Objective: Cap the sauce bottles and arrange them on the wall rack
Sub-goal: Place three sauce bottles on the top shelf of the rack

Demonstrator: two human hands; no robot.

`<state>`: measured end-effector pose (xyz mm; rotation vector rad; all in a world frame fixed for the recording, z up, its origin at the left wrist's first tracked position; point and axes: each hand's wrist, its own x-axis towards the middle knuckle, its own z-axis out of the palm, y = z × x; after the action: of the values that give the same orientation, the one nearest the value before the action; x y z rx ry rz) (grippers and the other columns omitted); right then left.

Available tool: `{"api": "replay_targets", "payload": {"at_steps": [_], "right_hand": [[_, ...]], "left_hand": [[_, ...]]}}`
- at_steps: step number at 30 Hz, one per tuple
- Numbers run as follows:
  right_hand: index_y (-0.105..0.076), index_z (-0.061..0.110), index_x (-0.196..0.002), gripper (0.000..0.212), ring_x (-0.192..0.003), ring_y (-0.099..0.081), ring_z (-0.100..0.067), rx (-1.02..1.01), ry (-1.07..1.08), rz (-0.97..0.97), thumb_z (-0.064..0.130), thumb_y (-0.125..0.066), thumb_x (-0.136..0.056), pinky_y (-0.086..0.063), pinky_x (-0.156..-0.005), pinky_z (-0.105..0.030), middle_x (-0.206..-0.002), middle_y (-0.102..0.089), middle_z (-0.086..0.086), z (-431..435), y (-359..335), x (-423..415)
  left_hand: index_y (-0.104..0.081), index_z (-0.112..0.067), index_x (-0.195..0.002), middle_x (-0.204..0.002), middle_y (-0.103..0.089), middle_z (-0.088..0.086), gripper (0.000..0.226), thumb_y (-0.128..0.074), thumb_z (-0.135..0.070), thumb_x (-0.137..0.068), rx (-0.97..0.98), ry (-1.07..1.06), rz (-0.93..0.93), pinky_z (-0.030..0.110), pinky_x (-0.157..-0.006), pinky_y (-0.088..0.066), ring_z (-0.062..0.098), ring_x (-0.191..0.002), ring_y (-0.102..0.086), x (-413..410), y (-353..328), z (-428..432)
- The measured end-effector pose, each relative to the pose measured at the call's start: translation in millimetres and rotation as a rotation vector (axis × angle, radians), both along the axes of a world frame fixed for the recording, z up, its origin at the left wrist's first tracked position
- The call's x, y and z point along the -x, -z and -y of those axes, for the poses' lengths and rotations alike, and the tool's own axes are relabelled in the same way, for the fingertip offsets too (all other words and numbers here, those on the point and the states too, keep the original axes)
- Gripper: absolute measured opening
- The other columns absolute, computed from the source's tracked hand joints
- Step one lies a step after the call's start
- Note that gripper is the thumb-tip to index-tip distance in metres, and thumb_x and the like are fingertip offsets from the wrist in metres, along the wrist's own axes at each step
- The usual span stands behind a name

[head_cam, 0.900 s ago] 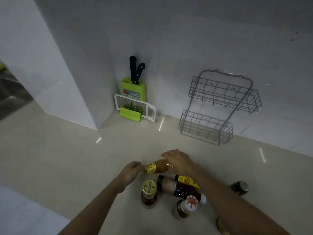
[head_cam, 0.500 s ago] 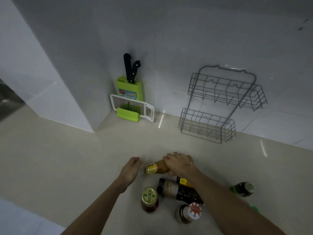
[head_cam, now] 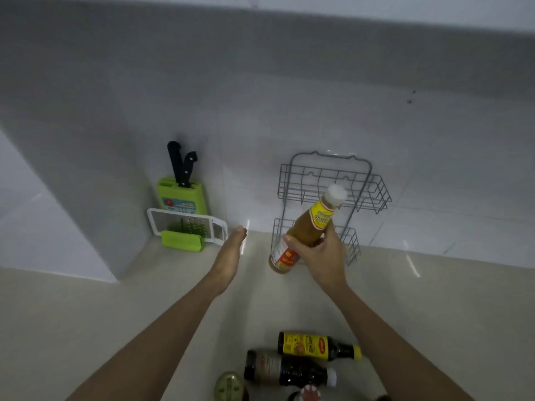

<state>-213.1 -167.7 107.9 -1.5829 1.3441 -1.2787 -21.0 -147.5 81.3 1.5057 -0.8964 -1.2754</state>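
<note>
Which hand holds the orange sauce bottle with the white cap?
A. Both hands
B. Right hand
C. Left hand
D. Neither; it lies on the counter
B: the right hand grips the orange sauce bottle in front of the wire rack, while the left hand is open and empty.

On the beige counter [head_cam: 86,328] we see two dark bottles [head_cam: 289,370] lying on their sides at the near edge, a green knife block [head_cam: 185,195] and white grater [head_cam: 188,227] in the corner, and the wire rack [head_cam: 350,241] by the wall.
</note>
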Motion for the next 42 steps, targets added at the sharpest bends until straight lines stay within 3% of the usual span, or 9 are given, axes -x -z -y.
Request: {"api": "replay_targets", "payload": {"at_steps": [4, 7, 9, 12, 14, 17, 20, 30, 42], "right_hand": [[-0.055, 0.034, -0.094, 0.042, -0.084, -0.064, 0.006, 0.166, 0.172, 0.267, 0.022, -0.085, -0.068, -0.051, -0.076, -0.010, -0.092, -0.066, 0.018, 28.2, -53.1, 5.8], [-0.054, 0.036, -0.095, 0.042, -0.086, -0.064, 0.003, 0.258, 0.255, 0.307, 0.027, -0.085, -0.068, -0.052, -0.081, -0.017, -0.093, -0.065, 0.017, 55.3, -76.2, 5.0], [-0.052, 0.037, -0.095, 0.043, -0.085, -0.062, 0.003, 0.306, 0.295, 0.277, 0.031, -0.085, -0.067, -0.051, -0.082, -0.017, -0.092, -0.063, 0.018, 72.3, -85.1, 2.9], [-0.050, 0.026, -0.101, 0.049, -0.081, -0.059, 0.007, 0.326, 0.297, 0.205, 0.028, -0.085, -0.068, -0.046, -0.076, -0.005, -0.090, -0.060, 0.017, 97.6, -90.3, 0.1], [-0.049, 0.024, -0.102, 0.051, -0.081, -0.060, 0.001, 0.302, 0.280, 0.113, 0.033, -0.085, -0.067, -0.045, -0.070, -0.004, -0.090, -0.062, 0.010, 111.5, -89.8, -2.8], [-0.049, 0.021, -0.096, 0.051, -0.078, -0.061, -0.015, 0.276, 0.271, -0.074, 0.041, -0.084, -0.065, -0.046, -0.066, -0.017, -0.091, -0.065, 0.000, 130.1, -83.5, -8.3], [-0.052, 0.016, -0.097, 0.056, -0.082, -0.062, -0.018, 0.236, 0.264, -0.204, 0.049, -0.082, -0.063, -0.048, -0.068, -0.027, -0.095, -0.066, -0.003, 143.5, -81.3, -16.2], [-0.044, 0.016, -0.101, 0.068, -0.084, -0.061, -0.024, 0.151, 0.253, -0.372, 0.062, -0.076, -0.061, -0.043, -0.065, -0.031, -0.096, -0.060, -0.004, 154.5, -87.4, -41.0], [-0.044, 0.019, -0.111, 0.071, -0.091, -0.064, -0.026, 0.156, 0.172, -0.443, 0.070, -0.067, -0.067, -0.054, -0.076, -0.039, -0.103, -0.064, -0.003, 151.0, -83.4, -39.8]], "left_hand": [[-0.027, -0.022, -0.147, -0.156, -0.026, -0.007, 0.064, -0.021, -0.058, -0.095, 0.129, 0.096, 0.020, 0.038, -0.121, -0.009, 0.008, -0.144, -0.021, 18.0, -42.2, 52.0], [-0.022, -0.023, -0.149, -0.158, -0.020, -0.008, 0.068, -0.016, -0.062, -0.093, 0.150, 0.136, 0.009, 0.035, -0.121, -0.006, 0.009, -0.145, -0.017, 25.7, -66.1, 80.0], [-0.018, -0.024, -0.149, -0.159, -0.017, -0.007, 0.071, -0.011, -0.064, -0.092, 0.143, 0.177, 0.011, 0.036, -0.121, -0.004, 0.010, -0.146, -0.014, 30.0, -75.0, 93.6], [-0.016, -0.024, -0.150, -0.159, -0.016, -0.006, 0.074, -0.007, -0.067, -0.090, 0.111, 0.202, 0.004, 0.040, -0.122, -0.003, 0.013, -0.147, -0.012, 36.0, -77.7, 106.7], [-0.016, -0.024, -0.150, -0.159, -0.016, -0.005, 0.076, -0.006, -0.068, -0.089, 0.101, 0.198, -0.016, 0.043, -0.122, -0.003, 0.014, -0.147, -0.013, 40.0, -76.9, 109.9], [-0.015, -0.023, -0.150, -0.159, -0.017, -0.003, 0.077, -0.006, -0.068, -0.088, 0.096, 0.196, -0.061, 0.043, -0.122, -0.003, 0.014, -0.147, -0.014, 43.2, -73.3, 114.5], [-0.015, -0.022, -0.150, -0.160, -0.016, -0.002, 0.078, -0.006, -0.068, -0.088, 0.085, 0.200, -0.097, 0.043, -0.122, -0.002, 0.014, -0.147, -0.014, 45.0, -74.0, 116.0], [-0.011, -0.016, -0.150, -0.160, -0.015, 0.002, 0.077, 0.000, -0.064, -0.091, 0.091, 0.225, -0.198, 0.037, -0.120, -0.005, 0.017, -0.147, -0.014, 44.9, -78.1, 112.7], [-0.008, -0.018, -0.151, -0.160, -0.012, 0.000, 0.080, 0.002, -0.067, -0.088, 0.071, 0.265, -0.198, 0.041, -0.121, -0.001, 0.016, -0.148, -0.010, 41.5, -74.6, 114.0]]}}
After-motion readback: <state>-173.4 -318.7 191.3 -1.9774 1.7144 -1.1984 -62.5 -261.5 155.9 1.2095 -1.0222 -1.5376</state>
